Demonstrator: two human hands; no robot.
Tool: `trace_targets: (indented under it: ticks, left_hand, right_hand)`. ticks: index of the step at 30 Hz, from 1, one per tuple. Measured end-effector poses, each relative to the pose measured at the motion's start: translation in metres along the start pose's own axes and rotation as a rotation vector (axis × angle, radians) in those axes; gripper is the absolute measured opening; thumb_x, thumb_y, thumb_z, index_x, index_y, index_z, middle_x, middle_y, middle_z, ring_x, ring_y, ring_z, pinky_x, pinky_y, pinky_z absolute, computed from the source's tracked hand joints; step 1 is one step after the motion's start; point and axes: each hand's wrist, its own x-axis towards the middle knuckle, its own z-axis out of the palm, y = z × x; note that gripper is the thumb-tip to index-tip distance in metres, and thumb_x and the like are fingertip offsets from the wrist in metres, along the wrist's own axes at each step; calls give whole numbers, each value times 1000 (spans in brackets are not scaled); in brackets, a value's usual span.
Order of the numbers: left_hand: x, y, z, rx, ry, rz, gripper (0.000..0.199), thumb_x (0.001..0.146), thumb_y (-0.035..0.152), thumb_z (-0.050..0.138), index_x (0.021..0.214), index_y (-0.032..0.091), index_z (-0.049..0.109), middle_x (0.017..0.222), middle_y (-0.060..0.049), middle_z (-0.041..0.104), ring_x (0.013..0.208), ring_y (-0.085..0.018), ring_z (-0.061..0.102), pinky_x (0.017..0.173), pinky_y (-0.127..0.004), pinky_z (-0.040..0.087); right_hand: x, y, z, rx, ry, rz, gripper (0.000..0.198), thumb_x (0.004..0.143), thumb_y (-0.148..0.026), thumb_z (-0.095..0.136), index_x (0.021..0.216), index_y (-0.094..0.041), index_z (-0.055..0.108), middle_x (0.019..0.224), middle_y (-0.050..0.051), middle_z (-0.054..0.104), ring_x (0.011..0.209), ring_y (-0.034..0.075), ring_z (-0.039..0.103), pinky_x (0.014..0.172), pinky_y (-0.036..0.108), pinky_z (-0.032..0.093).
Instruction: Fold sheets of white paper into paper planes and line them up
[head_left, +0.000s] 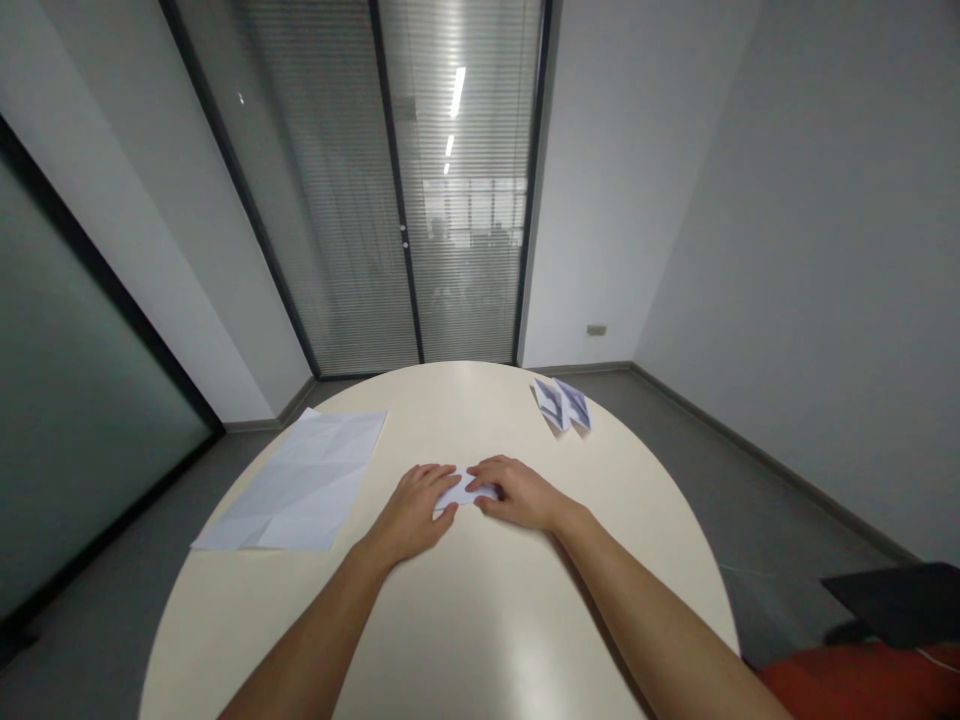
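A small piece of folded white paper [465, 488] lies on the table between my hands. My left hand [420, 505] holds its left end, the fingers along the far side and the thumb at the near edge. At the right end, my right hand [519, 492] grips the same paper with curled fingers and thumb. Parts of the paper are hidden under the fingers of both hands.
The round cream table [435, 640] fills the lower middle. A large creased white sheet [307, 480] lies at its left edge. Near the far right edge stands a folded paper piece with dark print [562, 405]. An orange-red seat [862, 685] is at lower right.
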Motion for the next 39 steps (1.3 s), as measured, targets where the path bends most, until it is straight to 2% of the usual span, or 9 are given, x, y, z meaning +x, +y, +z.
trace_targets:
  ticks: [12,22,29,35,39]
  left_hand:
    - [-4,-2,4,35,4,-33,42,92,24,59,134,23,62,147,-7,57,136,-29,48,116,-52,38]
    - [-2,1,2,40,22,-51,39,91,26,62,129,24,65,141,-6,62,130,-30,52,114,-52,40]
    - [-3,2,3,17,-4,-73,39,92,25,59,130,21,64,147,-9,57,140,-31,45,117,-54,37]
    - [-3,1,4,17,19,-59,37,91,26,61,127,22,65,144,-8,60,135,-30,49,117,-53,37]
    - [-2,2,2,20,14,-57,36,94,30,59,128,21,65,143,-9,59,135,-30,49,116,-53,38]
  right_hand:
    - [-1,-3,-3,13,10,3,25,89,-25,70,113,-24,77,116,10,70,111,24,63,98,39,49]
    - [-2,-1,-4,11,13,35,23,90,-27,69,111,-23,78,118,11,71,113,25,63,99,39,49]
    - [-1,-2,-3,14,11,32,22,92,-31,69,110,-23,78,117,11,72,111,24,64,97,37,50]
    - [-1,-2,-4,7,1,36,22,91,-30,70,110,-24,78,116,10,72,110,24,64,95,36,50]
    - [2,-7,-1,-30,45,83,16,90,-31,70,102,-23,78,109,8,72,107,24,63,93,35,49]
